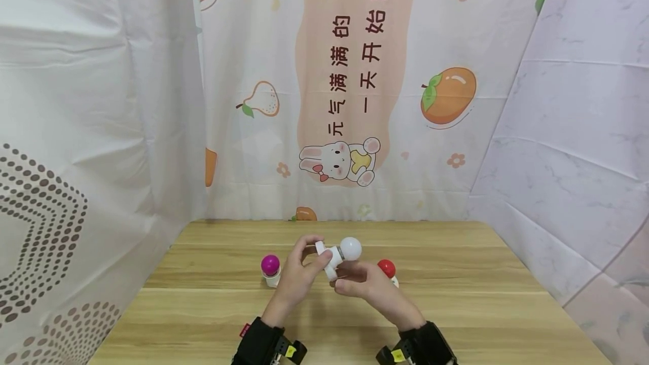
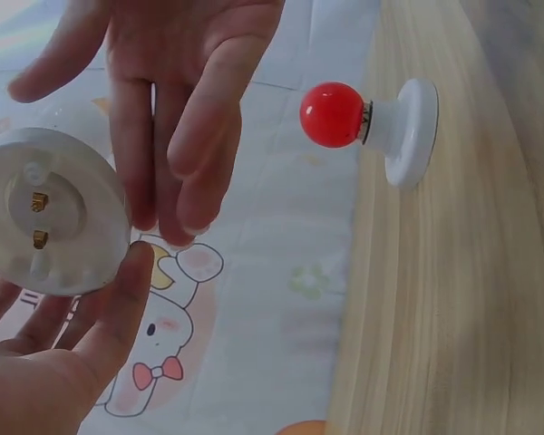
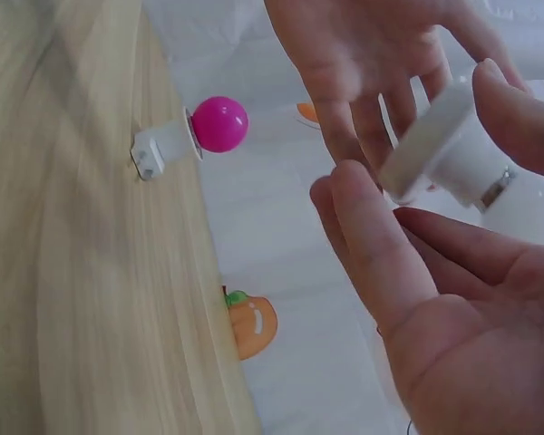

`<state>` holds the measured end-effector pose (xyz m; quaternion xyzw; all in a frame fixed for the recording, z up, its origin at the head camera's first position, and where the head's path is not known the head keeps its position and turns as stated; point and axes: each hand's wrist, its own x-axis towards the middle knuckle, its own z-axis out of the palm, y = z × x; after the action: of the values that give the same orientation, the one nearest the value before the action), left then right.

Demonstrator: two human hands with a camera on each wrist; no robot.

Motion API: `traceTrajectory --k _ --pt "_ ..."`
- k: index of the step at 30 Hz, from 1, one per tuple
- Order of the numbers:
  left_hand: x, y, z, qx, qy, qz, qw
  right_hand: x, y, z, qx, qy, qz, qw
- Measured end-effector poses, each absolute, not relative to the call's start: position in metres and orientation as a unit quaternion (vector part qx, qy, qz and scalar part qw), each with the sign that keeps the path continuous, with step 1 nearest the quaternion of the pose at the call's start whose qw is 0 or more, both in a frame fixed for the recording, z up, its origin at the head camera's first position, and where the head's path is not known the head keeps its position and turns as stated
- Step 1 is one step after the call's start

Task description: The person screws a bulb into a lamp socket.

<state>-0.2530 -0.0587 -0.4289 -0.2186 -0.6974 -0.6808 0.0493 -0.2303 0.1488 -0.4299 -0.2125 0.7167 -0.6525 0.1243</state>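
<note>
My left hand (image 1: pixel 296 277) grips a white lamp holder (image 1: pixel 332 263) by its round base, thumb on one side and fingers on the other. A white round bulb (image 1: pixel 351 248) sits in this holder, tilted up to the right. Brass contacts show on the base's underside (image 2: pixel 41 217) in the left wrist view. Close beside the base, my right hand (image 1: pixel 372 289) has its fingers extended and loosely bent; whether they touch the holder is unclear. Behind the hands stand a magenta bulb (image 1: pixel 271 265) in a white holder and a red bulb (image 1: pixel 387 267) in another.
Both standing bulbs rest on the wooden table (image 1: pixel 456 275), magenta on the left and red on the right. The red bulb's holder (image 2: pixel 415 134) has a round base. A printed curtain (image 1: pixel 253 185) hangs along the back edge, with pale cloth on both sides.
</note>
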Motion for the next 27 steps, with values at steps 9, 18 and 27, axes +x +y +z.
traceTrajectory --k 9,18,27 --pt "-0.254 -0.058 -0.432 -0.234 -0.686 -0.687 0.040 -0.231 0.144 -0.431 -0.176 0.743 -0.644 0.054" --pt "-0.259 -0.065 -0.438 -0.241 -0.707 -0.664 0.022 -0.230 0.146 -0.428 -0.157 0.764 -0.626 0.010" --pt "-0.263 -0.071 -0.441 -0.244 -0.748 -0.617 -0.018 -0.234 0.152 -0.430 -0.209 0.786 -0.582 -0.014"
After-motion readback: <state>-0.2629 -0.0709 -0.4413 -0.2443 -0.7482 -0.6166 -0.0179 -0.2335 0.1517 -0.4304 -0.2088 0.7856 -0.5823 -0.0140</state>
